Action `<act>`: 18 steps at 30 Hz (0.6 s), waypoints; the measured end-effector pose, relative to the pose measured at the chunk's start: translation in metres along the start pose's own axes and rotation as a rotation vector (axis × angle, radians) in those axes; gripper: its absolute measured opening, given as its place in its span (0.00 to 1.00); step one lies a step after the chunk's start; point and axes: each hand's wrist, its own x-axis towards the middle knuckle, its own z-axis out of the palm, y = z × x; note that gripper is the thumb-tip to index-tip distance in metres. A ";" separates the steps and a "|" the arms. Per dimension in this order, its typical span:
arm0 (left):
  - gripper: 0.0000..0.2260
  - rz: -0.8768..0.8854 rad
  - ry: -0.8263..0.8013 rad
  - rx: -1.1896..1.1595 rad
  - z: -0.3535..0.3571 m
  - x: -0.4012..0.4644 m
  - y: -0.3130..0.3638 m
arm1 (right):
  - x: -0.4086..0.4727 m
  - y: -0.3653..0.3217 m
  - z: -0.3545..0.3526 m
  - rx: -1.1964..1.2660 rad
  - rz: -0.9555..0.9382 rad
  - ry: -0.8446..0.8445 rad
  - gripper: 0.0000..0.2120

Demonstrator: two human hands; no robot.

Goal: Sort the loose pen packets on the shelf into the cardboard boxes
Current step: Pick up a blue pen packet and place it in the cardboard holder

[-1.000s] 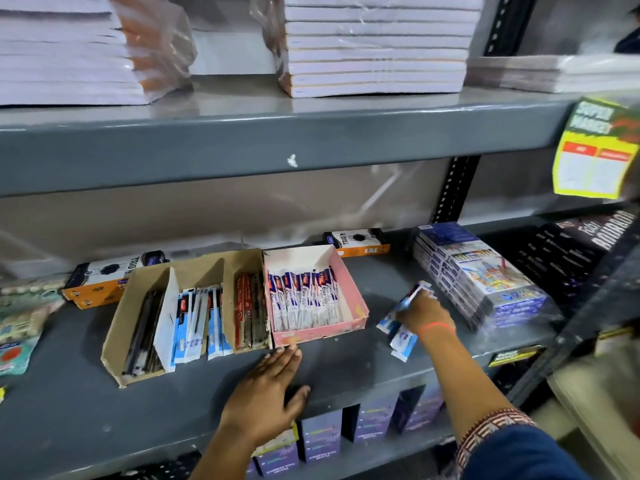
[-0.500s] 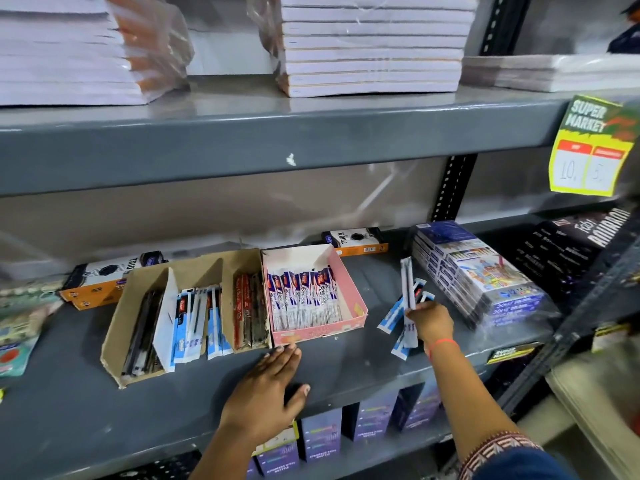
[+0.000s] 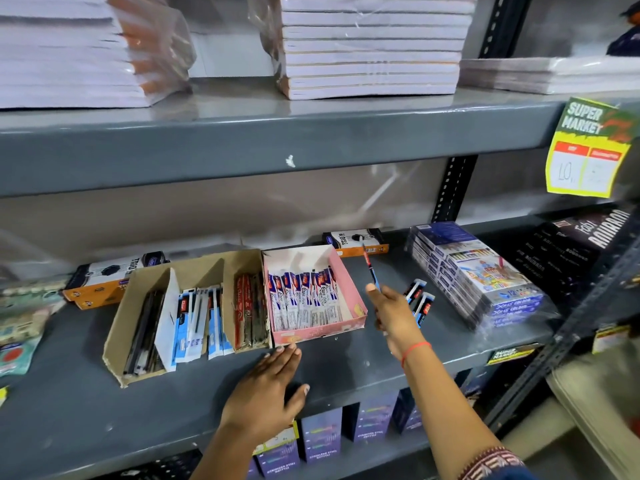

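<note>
While right hand [image 3: 391, 311] pinches one pen packet [image 3: 370, 268] upright, just right of pink box [image 3: 349, 299], left hand [image 3: 266, 386] lies flat, fingers spread, on shelf [image 3: 86, 417] at box front. Two loose packets [image 3: 419, 299] on shelf behind right hand. Brown cardboard box [image 3: 117, 330] left, touching pink box.

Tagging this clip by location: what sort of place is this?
Most likely a shop's stationery aisle: a yellow price tag reading "Super Market", wrapped notebook stacks on grey metal shelving, and pen packets in a pink box.
</note>
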 end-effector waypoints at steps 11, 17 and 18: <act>0.27 -0.011 0.013 0.028 -0.001 -0.002 0.002 | -0.012 0.002 0.011 0.370 0.010 -0.233 0.08; 0.27 -0.015 0.026 0.032 0.001 -0.002 0.002 | -0.015 0.002 0.012 0.393 0.083 -0.280 0.05; 0.27 -0.016 0.031 0.033 0.001 -0.002 0.001 | -0.015 0.002 0.012 0.389 0.091 -0.274 0.05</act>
